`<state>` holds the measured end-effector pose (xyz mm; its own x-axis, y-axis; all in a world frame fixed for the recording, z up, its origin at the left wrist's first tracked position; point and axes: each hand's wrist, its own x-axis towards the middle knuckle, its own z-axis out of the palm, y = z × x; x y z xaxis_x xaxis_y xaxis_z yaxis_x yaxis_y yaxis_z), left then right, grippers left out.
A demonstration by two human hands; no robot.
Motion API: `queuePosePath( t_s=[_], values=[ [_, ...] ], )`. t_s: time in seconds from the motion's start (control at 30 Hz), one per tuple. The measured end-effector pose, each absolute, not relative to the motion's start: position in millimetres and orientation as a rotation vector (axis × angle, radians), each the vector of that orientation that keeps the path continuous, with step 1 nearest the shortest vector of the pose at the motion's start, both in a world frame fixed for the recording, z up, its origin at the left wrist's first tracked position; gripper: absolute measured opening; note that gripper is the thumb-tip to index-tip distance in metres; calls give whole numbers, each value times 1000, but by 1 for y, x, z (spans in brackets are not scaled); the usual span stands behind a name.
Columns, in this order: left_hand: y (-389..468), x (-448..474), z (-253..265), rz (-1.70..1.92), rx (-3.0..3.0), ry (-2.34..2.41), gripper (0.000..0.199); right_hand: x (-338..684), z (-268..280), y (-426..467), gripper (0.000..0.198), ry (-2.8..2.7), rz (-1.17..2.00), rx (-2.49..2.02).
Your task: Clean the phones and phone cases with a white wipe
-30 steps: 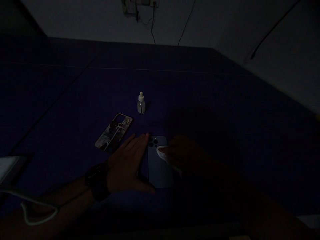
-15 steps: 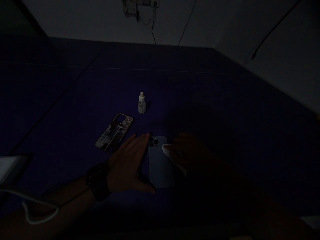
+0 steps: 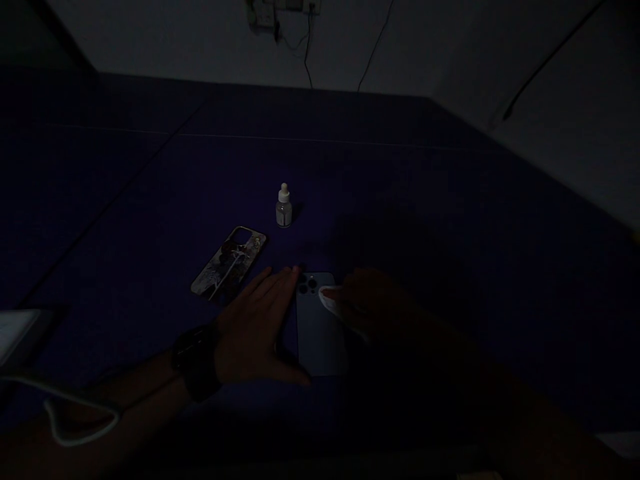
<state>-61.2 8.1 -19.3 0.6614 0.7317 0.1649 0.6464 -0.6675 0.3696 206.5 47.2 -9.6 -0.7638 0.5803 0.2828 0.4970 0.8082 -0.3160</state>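
Right grip [image 3: 374, 301] is pinching a white cloth [image 3: 330, 306] against the phone [image 3: 320, 347]; left grip [image 3: 255, 330] is lying spread along its left edge.

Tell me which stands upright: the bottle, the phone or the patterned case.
The white-capped bottle, farthest away of the three: it stands upright, whereas the phone and the patterned case both lie flat.

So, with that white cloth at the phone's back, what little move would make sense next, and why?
Probably a short stroke down the phone with the white cloth: the right hand holds it just beside the camera lenses, the lower back lies uncovered, and the left hand spans the phone's left side, which may help steady it.
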Motion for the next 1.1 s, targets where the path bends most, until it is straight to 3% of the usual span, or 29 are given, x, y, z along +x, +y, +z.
queuePosePath(
  t_s=[0.17,0.37,0.57,0.8,1.0,1.1],
  values=[
    [7,-61,-18,442,2607,1108,143,205,-4,42,21,-2670,441,-627],
    [8,-60,-18,448,2582,1099,144,210,-4,46,23,-2629,337,-873],
    [8,-61,-19,446,2595,1106,142,203,-6,40,23,-2655,427,-628],
    [8,-61,-19,449,2596,1104,142,209,-3,46,24,-2599,371,-841],
    [8,-61,-20,460,2578,1102,143,207,-5,42,21,-2680,435,-644],
    [9,-61,-19,437,2593,1097,143,211,1,43,21,-2697,470,-760]
  ],
)
